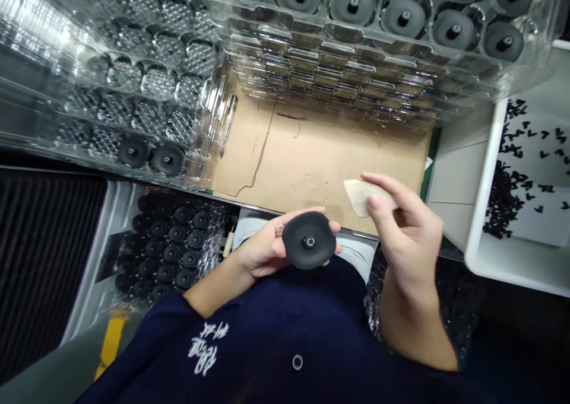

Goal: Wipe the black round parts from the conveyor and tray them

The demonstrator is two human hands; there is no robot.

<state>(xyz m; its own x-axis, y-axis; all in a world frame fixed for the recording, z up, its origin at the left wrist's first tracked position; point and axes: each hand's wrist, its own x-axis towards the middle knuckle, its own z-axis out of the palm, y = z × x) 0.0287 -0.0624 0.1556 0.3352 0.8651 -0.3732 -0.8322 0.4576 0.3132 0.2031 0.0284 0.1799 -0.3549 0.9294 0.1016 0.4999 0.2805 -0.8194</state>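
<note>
A round black plastic part (296, 247) with a short hollow stem at its centre rests in my left hand (267, 247), its stem side facing up. The fingers wrap around its edge and underside, close to my body at the table's front edge. My right hand (407, 232) pinches a pale cream, wedge-shaped piece (360, 197) between thumb and fingers. This piece looks like a sponge or cloth, though its material is hard to make out. It is held over the cardboard, apart from the black part.
Stacked clear trays (356, 42) hold similar black parts at the back. A clear tray (151, 116) at left has two black parts in its front cells. Brown cardboard (312, 149) covers the table, with a pen (228, 125). At right, a white bin (481, 238) contains small black pieces.
</note>
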